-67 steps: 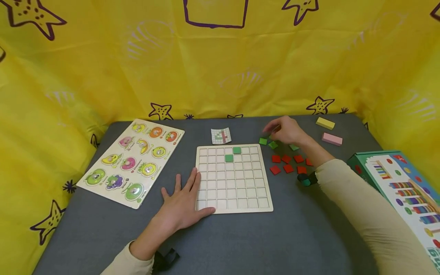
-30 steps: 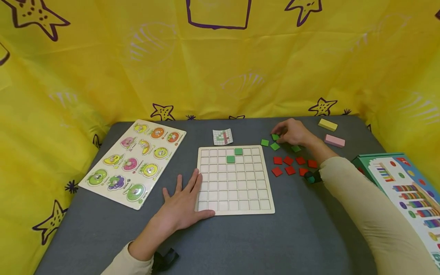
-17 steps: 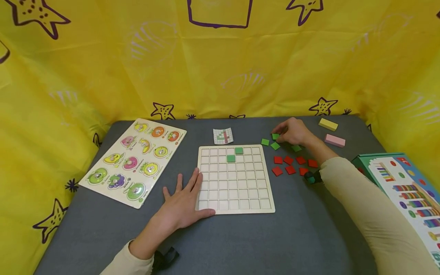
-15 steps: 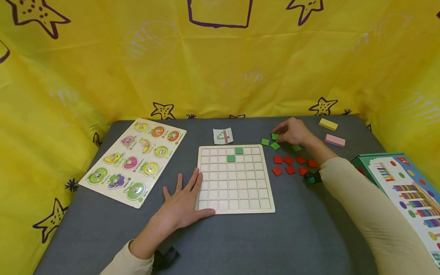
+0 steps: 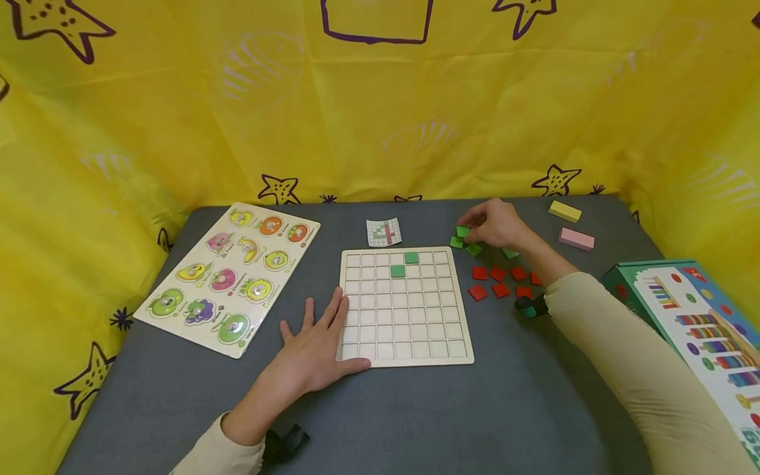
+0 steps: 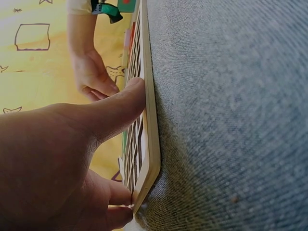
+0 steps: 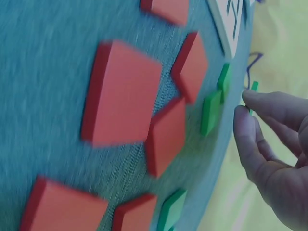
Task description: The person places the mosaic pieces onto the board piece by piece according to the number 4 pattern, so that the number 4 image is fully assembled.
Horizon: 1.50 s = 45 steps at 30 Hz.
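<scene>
The right hand (image 5: 494,224) pinches a square green tile (image 5: 463,231) above the bench (image 5: 410,422), just beyond the board's (image 5: 410,307) far right corner; its flat face shows from the head, a thin edge from the right wrist. The left hand (image 5: 311,356), fingers spread and pointing away, touches the board's left edge.

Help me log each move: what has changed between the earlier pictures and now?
The right hand has pinched a green square tile and shifted it left, toward the grid board. The left hand still rests at the board's left edge; both green tiles on it and the red tiles stayed.
</scene>
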Motion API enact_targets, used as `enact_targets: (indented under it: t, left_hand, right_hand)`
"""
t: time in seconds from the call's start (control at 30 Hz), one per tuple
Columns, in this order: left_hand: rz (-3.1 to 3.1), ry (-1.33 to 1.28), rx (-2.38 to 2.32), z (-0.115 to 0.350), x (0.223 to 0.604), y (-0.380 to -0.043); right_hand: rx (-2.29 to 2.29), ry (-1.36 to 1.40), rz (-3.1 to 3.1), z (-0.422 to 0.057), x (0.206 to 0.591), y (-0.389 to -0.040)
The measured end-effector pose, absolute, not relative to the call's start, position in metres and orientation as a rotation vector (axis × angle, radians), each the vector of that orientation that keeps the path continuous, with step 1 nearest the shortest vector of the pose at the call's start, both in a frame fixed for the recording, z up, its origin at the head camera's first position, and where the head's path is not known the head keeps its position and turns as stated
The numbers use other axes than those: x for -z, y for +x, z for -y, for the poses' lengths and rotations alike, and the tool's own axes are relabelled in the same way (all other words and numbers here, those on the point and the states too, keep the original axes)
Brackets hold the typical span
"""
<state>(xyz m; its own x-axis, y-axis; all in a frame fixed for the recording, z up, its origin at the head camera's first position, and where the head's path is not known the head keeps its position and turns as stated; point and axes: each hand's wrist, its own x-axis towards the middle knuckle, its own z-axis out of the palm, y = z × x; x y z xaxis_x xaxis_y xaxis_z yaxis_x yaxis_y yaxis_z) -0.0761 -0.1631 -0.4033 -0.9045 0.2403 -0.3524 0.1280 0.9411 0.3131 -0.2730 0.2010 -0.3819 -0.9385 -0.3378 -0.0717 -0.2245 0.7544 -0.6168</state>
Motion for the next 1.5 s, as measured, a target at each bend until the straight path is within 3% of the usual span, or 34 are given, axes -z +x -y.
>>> enact_targets:
  t: [0.53, 1.5]
  left_hand:
    - [-2.724, 0.293, -0.391, 0.167, 0.402, -0.079]
    - [-2.737, 0.305, -0.378, 0.163, 0.406, -0.076]
  right_hand:
    - [0.992, -0.359, -2.678, -0.149, 0.371, -0.247]
    - [0.975, -0.481, -2.549, -0.061, 0.379, -0.208]
